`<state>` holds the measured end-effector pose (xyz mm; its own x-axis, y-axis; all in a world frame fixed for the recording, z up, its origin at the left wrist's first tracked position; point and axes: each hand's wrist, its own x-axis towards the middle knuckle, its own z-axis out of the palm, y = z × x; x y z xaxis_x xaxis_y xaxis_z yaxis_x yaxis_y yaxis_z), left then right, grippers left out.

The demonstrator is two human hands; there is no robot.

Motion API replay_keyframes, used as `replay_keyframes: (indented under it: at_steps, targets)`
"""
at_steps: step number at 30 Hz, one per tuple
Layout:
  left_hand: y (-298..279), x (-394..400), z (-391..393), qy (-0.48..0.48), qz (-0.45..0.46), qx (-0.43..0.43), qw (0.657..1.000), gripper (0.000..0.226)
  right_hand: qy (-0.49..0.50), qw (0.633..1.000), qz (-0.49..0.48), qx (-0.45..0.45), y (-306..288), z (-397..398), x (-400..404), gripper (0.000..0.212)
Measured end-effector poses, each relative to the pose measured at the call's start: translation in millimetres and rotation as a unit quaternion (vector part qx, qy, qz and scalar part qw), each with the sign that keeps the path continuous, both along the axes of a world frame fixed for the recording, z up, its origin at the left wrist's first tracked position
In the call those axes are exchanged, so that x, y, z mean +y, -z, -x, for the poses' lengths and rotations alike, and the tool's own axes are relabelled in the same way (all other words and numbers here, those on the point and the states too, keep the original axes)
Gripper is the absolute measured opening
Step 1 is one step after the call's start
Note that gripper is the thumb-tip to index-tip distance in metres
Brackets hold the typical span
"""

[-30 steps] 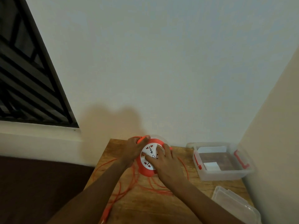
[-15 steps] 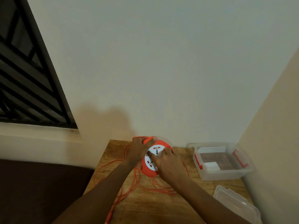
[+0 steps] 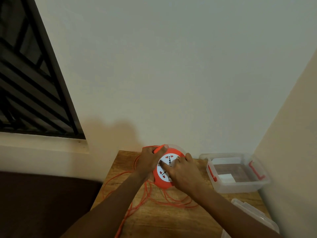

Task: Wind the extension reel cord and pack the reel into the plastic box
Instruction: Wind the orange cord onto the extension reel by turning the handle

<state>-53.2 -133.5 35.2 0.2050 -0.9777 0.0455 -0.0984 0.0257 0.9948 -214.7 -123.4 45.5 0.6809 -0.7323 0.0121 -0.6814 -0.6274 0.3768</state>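
Wooden table [image 3: 154, 219] under me carries everything: the clear plastic box [image 3: 240, 184] stands open at the far right with its red latches out, its lid [image 3: 253, 215] lies apart at the near right edge, and loose orange cord [image 3: 171, 200] sprawls in loops across the middle and trails off the near edge. Since a second ago my right hand [image 3: 183, 174] has swung round the white face of the reel [image 3: 163, 182], from its lower side up toward the right rim, so the drum is turning and drawing cord in. Plenty still lies slack, so I judge winding is far from done and packing must wait. The reel sits propped at the back of the table between my hands. My left hand [image 3: 151, 160] is closed on its orange handle at the top left; my right hand lies spread on the face, fingers pressing down, clamped on nothing.
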Motion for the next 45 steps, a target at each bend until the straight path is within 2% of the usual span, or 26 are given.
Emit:
replay_keyframes:
  at_steps: [2,5,7,9,15,18,21,24,28,33,36,41,45]
  targets:
    - [-2,0,1,-0.027,0.003,0.020,0.999,0.038,0.027,0.997,0.016,-0.068,-9,-3,1,0.070]
    - [3,5,13,-0.079,-0.014,0.096,0.992,0.050,0.078,0.964,0.077,-0.241,-34,-7,-6,0.037]
    - [6,7,20,-0.081,-0.014,0.081,0.993,0.061,0.091,0.965,0.069,-0.238,-45,-4,-8,0.032]
    - [9,8,17,-0.072,-0.012,0.072,0.995,0.064,0.097,0.974,0.034,-0.201,-39,0,-5,0.038]
    - [1,-1,3,-0.019,0.007,0.076,0.997,0.041,0.016,0.961,0.089,-0.260,-18,9,1,0.038]
    - [-4,-7,-8,0.006,0.017,0.044,0.999,0.040,-0.105,0.972,0.071,-0.198,-11,19,-4,0.050]
    - [-5,-15,-15,0.030,0.017,-0.026,0.999,0.039,-0.165,0.978,0.071,-0.103,-11,28,-8,0.061]
    - [-7,-19,-18,0.039,0.019,-0.063,0.997,0.037,-0.162,0.982,0.066,-0.076,-16,31,-11,0.063]
    - [-15,-24,-19,0.041,0.038,-0.098,0.994,0.036,-0.180,0.980,0.058,-0.056,-23,32,-20,0.045]
    - [-24,-32,-19,0.044,0.049,-0.171,0.983,0.033,-0.259,0.963,0.045,0.066,-43,33,-27,0.033]
    - [-26,-35,-15,0.056,0.052,-0.175,0.982,0.035,-0.248,0.961,0.043,0.114,-56,26,-23,0.030]
    - [-28,-39,-12,0.091,0.058,-0.176,0.978,0.041,-0.223,0.948,0.088,0.209,-56,14,-11,0.030]
    - [-31,-38,-13,0.099,0.070,-0.183,0.975,0.048,-0.231,0.935,0.149,0.222,-62,8,-9,0.034]
